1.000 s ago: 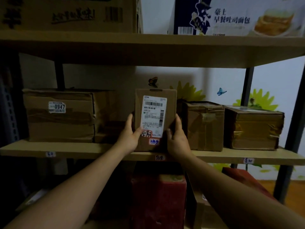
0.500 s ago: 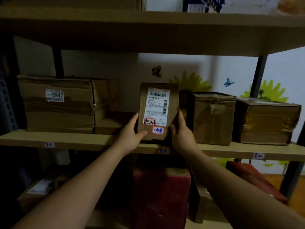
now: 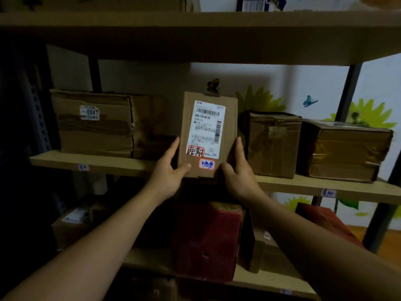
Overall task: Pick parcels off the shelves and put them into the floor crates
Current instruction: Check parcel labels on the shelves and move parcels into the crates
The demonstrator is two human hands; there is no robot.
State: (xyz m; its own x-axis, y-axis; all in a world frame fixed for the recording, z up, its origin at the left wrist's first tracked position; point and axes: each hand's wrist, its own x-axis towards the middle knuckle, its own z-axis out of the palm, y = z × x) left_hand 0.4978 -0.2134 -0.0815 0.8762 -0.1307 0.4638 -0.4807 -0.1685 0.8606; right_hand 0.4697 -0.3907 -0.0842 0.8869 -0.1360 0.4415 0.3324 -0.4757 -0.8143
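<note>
Left hand (image 3: 168,170) and right hand (image 3: 238,172) gripping a flat parcel (image 3: 208,135) at the front edge of the middle shelf (image 3: 95,162).

The parcel is held upright, long axis vertical, with its broad face turned toward the camera. Its lower side edges are clasped, with both thumbs laid on the front and the fingers along the sides. It is thin, rectangular and made of plain brown cardboard. A white shipping label (image 3: 207,127) with barcodes is stuck on the face, its small print too blurred to be read, and two red-bordered handwritten stickers are seen at its foot. A taped carton (image 3: 93,131) to the left is marked "0947".
</note>
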